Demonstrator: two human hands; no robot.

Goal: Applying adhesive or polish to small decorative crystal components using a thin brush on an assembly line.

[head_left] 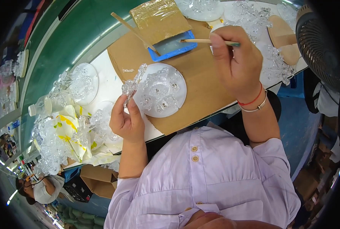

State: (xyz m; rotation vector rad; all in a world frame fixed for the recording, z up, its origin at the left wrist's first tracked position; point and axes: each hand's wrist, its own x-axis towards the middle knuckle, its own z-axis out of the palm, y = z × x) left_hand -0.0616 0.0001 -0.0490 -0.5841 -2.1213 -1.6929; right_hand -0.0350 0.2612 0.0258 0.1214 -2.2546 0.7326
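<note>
Cardboard [200,72] lies across the white bench [107,86] in the head view and serves as the landmark: a round white disc [174,102] crowded with clear crystal-like pieces rests on its near-left part. The left hand [127,121] sits at the cardboard's near-left edge, its fingers closed on a clear beaded piece [133,84] that stands up beside the disc, just touching its rim or very close; which cannot be told. The right hand [237,61] hovers above the cardboard's right half, fingers pinched around a thin wooden stick [200,41] whose tip points toward a shallow blue tray [175,47] at the cardboard's far edge. A cling-wrapped board [159,18] lies partly over that tray. Doing the step well, I judge, means keeping the stick nearly level so whatever it carries does not drip, and holding the beaded piece steady by its lower end, clear of the spot where it joins. Open room is the bare cardboard between disc and tray; left of the cardboard a heap of clear pieces [59,133] on a yellow-printed sheet and a small bottle [40,107] crowd the bench, and to the right more clear pieces [277,65] and a fan [319,42] hem the stick hand, so short strokes suit.
</note>
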